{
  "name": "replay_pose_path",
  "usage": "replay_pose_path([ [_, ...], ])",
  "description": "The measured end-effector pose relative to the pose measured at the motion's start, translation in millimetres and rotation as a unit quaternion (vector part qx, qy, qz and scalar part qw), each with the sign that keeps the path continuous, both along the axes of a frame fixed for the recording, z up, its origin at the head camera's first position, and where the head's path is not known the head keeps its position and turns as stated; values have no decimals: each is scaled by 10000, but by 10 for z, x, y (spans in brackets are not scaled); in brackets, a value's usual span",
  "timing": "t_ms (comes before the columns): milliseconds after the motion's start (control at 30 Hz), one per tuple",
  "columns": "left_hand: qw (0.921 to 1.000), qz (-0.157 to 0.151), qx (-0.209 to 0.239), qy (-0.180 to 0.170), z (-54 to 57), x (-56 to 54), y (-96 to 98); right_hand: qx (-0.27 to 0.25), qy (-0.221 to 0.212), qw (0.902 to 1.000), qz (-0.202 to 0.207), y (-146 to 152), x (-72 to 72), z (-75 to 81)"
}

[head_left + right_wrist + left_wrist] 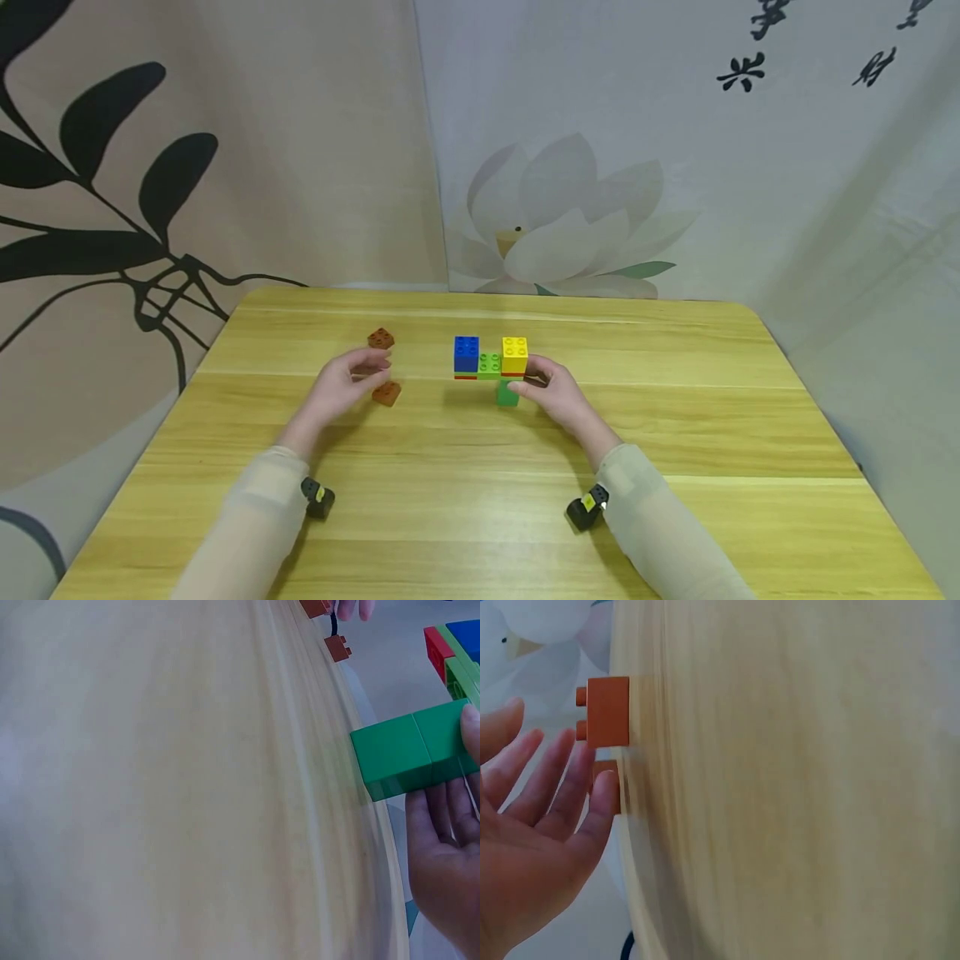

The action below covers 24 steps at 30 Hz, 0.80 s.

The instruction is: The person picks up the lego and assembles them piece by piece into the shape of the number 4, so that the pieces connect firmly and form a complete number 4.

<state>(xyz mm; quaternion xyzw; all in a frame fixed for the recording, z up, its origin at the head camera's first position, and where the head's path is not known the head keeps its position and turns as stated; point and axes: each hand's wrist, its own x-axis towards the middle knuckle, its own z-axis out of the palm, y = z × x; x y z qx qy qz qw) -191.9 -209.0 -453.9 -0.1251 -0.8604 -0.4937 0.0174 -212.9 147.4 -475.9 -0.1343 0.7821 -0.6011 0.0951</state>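
Note:
My left hand (351, 379) hovers between two orange-brown building bricks, its fingers loosely bent with nothing between them. The farther brick (381, 337) lies just past the fingertips, and the nearer brick (386, 393) sits beside the thumb. With my right hand (553, 392) I grip the right side of a brick structure. Two stacked green bricks (409, 750) form its column, with my thumb against the upper one. Across the top runs a light green piece (489, 364), with a blue brick (467, 354) at its left end and a yellow brick (514, 354) at its right; red shows beneath both.
The wooden table (465, 517) carries all the bricks. Behind its far edge hangs a printed cloth (337, 167) with leaves, a lotus and characters. A small black camera is worn on each wrist.

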Motion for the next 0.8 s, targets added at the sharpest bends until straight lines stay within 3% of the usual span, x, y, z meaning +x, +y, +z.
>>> replay_pose_path([
  [167,9983,-453,-47,-377,-21,4,-66,-3,-60,10000,14,1,-2,8],
  [333,9941,-753,-453,-632,-56,-12,-106,-12,-68,10000,-6,2,-2,3],
  [600,9912,-944,-777,-514,-159,-67,-157,-22,-45,10000,7,2,-3,-5],
  [800,9903,-971,-936,-330,-160,-73,-174,-33,-65,10000,16,6,-12,-13],
])
